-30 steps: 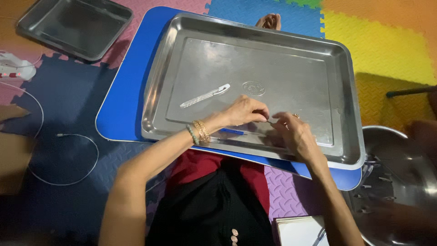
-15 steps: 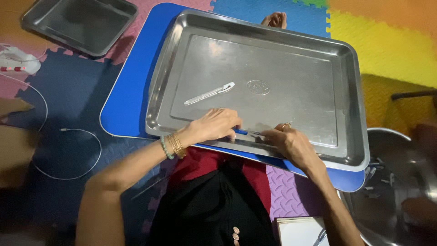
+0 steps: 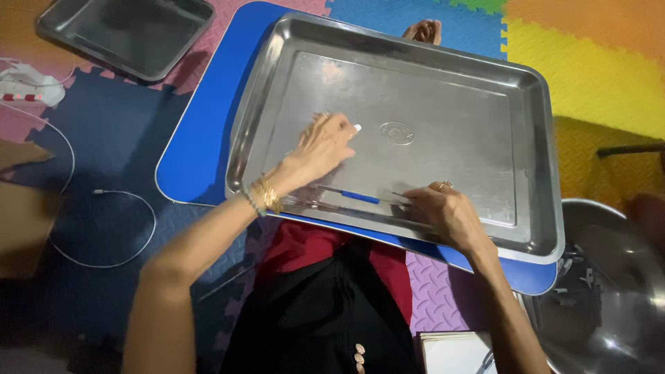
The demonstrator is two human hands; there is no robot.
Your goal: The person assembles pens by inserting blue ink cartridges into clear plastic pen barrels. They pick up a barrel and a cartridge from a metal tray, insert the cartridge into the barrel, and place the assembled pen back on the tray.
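1. Nearest: black garment with red beneath (image 3: 325, 305) at lower centre; white notebook corner (image 3: 454, 353) by the bottom edge.
2. Right hand (image 3: 443, 215) resting on the near inner wall of the large rectangular stainless-steel tray (image 3: 485, 104), fingers curled over the end of a thin metal tool with a blue mid-section (image 3: 357, 197); pinch itself hidden, cannot tell whether clenched or merely touching.
3. Tool lying flat along the tray's near edge, between the two hands.
4. Left hand (image 3: 318, 149), gold bangles at the wrist, moved since half a second ago: then down at the near edge by the tool, now further in, spread loosely over the spot where the small silvery flat instrument lay. Instrument now covered; grasp not visible, cannot tell.
5. Tray seated on a blue rounded board (image 3: 201, 152), unshifted.
6. Floor of interlocking foam mats (image 3: 589, 48): navy, pink, yellow, orange, purple.
7. Right: shiny round steel bowl (image 3: 609, 291).
8. Left: white cable loop (image 3: 104, 228).
9. Farthest: second, smaller steel tray (image 3: 128, 31) at upper left; white device with red lights (image 3: 24, 86) at left edge.
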